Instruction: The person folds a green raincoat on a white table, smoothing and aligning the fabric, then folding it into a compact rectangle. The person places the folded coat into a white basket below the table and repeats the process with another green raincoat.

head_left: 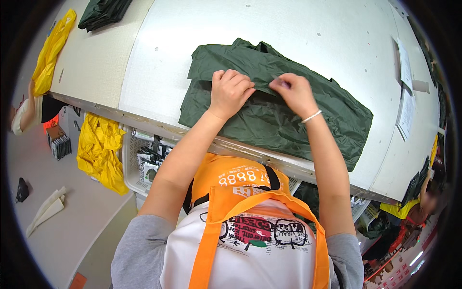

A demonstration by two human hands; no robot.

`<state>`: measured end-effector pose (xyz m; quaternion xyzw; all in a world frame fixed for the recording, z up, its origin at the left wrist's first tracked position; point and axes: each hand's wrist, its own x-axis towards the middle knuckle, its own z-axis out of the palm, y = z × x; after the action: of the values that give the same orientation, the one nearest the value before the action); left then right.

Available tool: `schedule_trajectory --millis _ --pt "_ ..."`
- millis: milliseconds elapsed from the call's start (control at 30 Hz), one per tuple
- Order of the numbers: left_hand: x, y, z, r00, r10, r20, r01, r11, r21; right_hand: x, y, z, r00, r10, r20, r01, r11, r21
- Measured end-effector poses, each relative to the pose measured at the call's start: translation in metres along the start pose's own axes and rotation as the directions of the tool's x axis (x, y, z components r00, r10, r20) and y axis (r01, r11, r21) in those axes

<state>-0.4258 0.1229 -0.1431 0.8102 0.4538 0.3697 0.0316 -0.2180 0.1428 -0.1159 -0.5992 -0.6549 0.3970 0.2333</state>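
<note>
A dark green sheet of thin, crinkled fabric (pixel 332 111), folded over in layers, lies on the white table along its near edge; whether it is a garment I cannot tell. My left hand (pixel 232 91) is closed, thumb against fingers, on the raised edge of the upper layer. Just to its right, my right hand (pixel 294 94) is pinched close to that same edge and a little blurred by motion. A small purplish patch shows between its fingers, too small to name. Between the hands, a dark gap opens under the lifted layer.
Papers (pixel 405 91) lie at the table's right side. More folded dark green fabric (pixel 103 12) is at the far left. Beside it, another person's hand (pixel 32 89) touches yellow fabric (pixel 54 53). Below the table edge are a white basket (pixel 130 166) of packets and a yellow heap (pixel 101 149).
</note>
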Motion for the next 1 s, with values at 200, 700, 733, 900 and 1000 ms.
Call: schedule_trajectory --millis 200,700,733,900,1000 --pt "-0.005 -0.003 0.0 0.999 -0.02 0.04 0.02 1.0 -0.007 -0.003 -0.001 -0.028 0.994 0.105 0.016 -0.103 0.989 -0.105" --pt "0.003 -0.001 -0.003 0.993 -0.005 0.115 0.009 0.999 -0.036 0.004 0.003 -0.012 0.971 -0.202 0.131 0.216 0.972 -0.098" --pt "0.01 0.006 -0.009 0.988 -0.047 0.15 0.059 0.995 -0.079 0.004 -0.002 -0.011 0.969 -0.206 0.137 0.215 0.975 -0.054" --pt "0.021 0.006 0.013 0.954 -0.151 0.261 0.214 0.949 -0.233 0.009 -0.019 -0.004 0.974 -0.138 0.181 0.141 0.99 -0.002" --pt "0.026 0.006 0.015 0.893 -0.27 0.36 0.4 0.842 -0.363 0.006 -0.021 -0.011 0.988 -0.07 0.139 0.067 0.997 0.03"
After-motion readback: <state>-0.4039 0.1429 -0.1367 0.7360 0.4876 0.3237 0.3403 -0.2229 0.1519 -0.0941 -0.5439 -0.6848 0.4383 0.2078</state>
